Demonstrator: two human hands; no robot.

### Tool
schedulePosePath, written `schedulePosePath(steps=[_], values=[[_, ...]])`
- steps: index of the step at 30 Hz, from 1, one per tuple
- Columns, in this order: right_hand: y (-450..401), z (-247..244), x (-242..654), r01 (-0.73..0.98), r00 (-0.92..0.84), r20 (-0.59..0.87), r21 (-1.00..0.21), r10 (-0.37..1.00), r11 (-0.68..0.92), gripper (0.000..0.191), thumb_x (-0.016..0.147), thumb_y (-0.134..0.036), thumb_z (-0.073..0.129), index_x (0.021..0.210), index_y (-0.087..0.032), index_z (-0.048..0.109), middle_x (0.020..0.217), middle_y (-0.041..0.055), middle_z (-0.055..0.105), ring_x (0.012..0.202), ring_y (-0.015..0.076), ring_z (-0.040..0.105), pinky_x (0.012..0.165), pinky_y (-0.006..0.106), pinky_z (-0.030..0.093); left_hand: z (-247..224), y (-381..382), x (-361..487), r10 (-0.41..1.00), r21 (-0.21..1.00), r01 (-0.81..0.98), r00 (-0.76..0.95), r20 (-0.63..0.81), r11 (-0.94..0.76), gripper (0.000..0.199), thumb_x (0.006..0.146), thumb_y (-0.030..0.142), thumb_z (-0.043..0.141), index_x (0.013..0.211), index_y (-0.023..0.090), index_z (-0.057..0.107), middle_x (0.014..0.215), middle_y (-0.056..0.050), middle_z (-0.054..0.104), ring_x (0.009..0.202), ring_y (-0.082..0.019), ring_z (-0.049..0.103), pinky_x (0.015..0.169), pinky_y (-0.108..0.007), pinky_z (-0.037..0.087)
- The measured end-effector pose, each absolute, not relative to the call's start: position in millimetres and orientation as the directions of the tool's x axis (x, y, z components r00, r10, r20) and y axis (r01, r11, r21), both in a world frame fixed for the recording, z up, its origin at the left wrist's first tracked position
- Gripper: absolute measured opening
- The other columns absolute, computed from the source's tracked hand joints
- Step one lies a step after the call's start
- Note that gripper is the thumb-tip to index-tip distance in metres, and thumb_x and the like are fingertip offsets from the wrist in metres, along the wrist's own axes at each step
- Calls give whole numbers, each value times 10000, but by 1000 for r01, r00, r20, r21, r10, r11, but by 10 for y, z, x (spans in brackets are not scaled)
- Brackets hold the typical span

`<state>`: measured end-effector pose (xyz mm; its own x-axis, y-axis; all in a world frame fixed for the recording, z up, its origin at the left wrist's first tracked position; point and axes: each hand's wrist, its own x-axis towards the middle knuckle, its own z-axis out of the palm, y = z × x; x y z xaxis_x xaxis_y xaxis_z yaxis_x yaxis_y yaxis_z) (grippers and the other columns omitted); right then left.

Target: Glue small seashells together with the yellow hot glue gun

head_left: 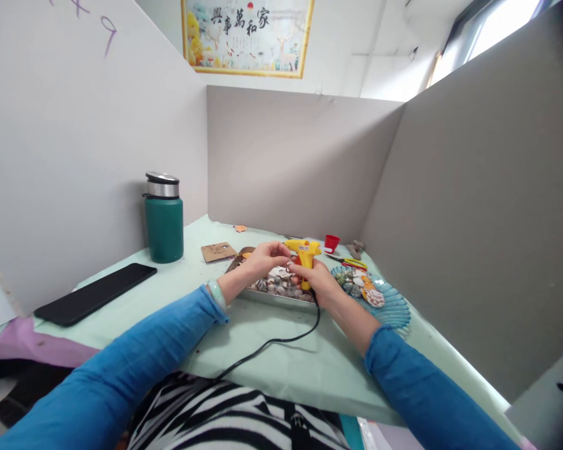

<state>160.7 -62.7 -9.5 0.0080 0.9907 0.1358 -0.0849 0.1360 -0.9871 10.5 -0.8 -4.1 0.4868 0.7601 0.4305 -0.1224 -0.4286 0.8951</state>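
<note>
There is one glue gun, one tray, one plate, one bottle.

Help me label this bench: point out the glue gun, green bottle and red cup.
Glue gun (304, 251): head view, yellow body.
Green bottle (164, 229): head view, green side.
Red cup (332, 242): head view, red side.

Tray: part-hidden by left hand | Glue gun: grip part-covered by right hand | Item between hands: too small to identify
</note>
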Motion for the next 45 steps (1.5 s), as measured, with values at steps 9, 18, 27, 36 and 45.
schedulePosePath(steps=[9, 18, 27, 36, 45], values=[[-613, -117, 1618, -89, 49, 161, -982, 986, 164, 345, 584, -308, 752, 840, -187, 555, 635, -38, 539, 486, 84, 494, 406, 197, 392, -44, -39, 87, 762, 913, -101, 519, 386, -394, 228, 675, 261, 711, 826, 123, 610, 762, -39, 636, 693, -133, 600, 620, -240, 437], [-604, -145, 1641, -57, 45, 233, -970, 971, 235, 380, 600, -329, 733, 895, -188, 540, 638, -58, 517, 467, 70, 459, 423, 206, 394, -22, -66, 79, 811, 976, -89, 545, 213, -196, 296, 628, 263, 776, 849, 104, 658, 774, -67, 678, 707, -143, 636, 695, -269, 481], [-610, -150, 1633, -34, 73, 277, -960, 958, 280, 396, 600, -304, 749, 914, -206, 531, 661, -54, 538, 468, 79, 468, 442, 223, 398, -61, -19, 48, 749, 990, -135, 652, 116, -35, 369, 576, 292, 820, 840, 78, 676, 727, -77, 688, 685, -155, 662, 758, -299, 505], [-634, -132, 1617, -42, 53, 272, -961, 961, 275, 385, 598, -321, 762, 896, -217, 544, 656, -48, 536, 470, 81, 462, 443, 225, 398, -54, -16, 45, 763, 990, -137, 637, 115, -34, 330, 571, 272, 823, 799, 91, 666, 697, -42, 656, 631, -128, 634, 709, -292, 518], [-548, -124, 1776, 3, 68, 335, -942, 940, 335, 325, 715, -479, 673, 800, -179, 582, 562, -28, 553, 429, 86, 463, 412, 216, 372, -32, 19, 20, 790, 982, -189, 602, 118, -4, 274, 641, 238, 783, 782, 99, 592, 673, -31, 627, 602, -131, 634, 677, -307, 532]])
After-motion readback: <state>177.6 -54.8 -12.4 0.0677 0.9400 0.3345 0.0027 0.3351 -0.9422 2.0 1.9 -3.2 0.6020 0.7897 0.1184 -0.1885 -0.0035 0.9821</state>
